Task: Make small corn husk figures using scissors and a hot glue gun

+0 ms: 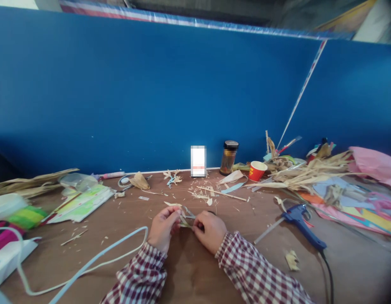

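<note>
My left hand [165, 228] is closed in a pinch on a small pale strip of corn husk [184, 221], just above the table. Close beside it, my right hand [211, 230] is curled around scissors [189, 214]. Their grey blades point toward my left fingers, and a bit of dark handle shows behind the knuckles. The husk strip spans the narrow gap between the two hands. Most of the handles and the ends of the strip are hidden by my fingers.
Husk scraps [200, 194] and a thin stick [225, 193] lie ahead. A blue glue gun [304, 226] with its cord rests right, near a red paper cup [258, 171] and a lidded jar [228, 159]. White cable [100, 249] loops at left. A blue partition [151, 93] stands behind.
</note>
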`<control>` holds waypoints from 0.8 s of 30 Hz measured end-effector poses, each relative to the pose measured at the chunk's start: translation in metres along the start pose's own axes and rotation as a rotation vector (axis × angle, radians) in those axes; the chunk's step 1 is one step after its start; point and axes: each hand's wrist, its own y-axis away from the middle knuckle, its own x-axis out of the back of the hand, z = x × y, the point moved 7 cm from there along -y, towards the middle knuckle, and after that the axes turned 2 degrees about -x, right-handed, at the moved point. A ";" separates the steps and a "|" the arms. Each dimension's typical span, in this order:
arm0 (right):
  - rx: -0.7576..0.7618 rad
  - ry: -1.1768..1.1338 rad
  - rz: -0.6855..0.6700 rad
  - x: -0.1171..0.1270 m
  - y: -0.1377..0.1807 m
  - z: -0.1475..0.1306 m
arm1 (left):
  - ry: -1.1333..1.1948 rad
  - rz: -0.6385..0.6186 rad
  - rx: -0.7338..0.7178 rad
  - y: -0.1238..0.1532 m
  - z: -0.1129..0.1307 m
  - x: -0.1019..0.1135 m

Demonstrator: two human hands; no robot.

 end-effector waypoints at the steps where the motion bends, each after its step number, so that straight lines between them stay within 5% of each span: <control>1: -0.034 -0.044 0.024 0.002 -0.001 0.003 | 0.034 0.028 -0.013 0.000 0.002 0.002; 7: -0.140 -0.159 0.223 0.018 -0.001 0.009 | 0.123 0.070 -0.025 0.000 -0.003 0.003; 24: -0.021 -0.154 0.235 0.021 0.006 -0.011 | 0.099 0.012 0.104 0.003 -0.023 -0.006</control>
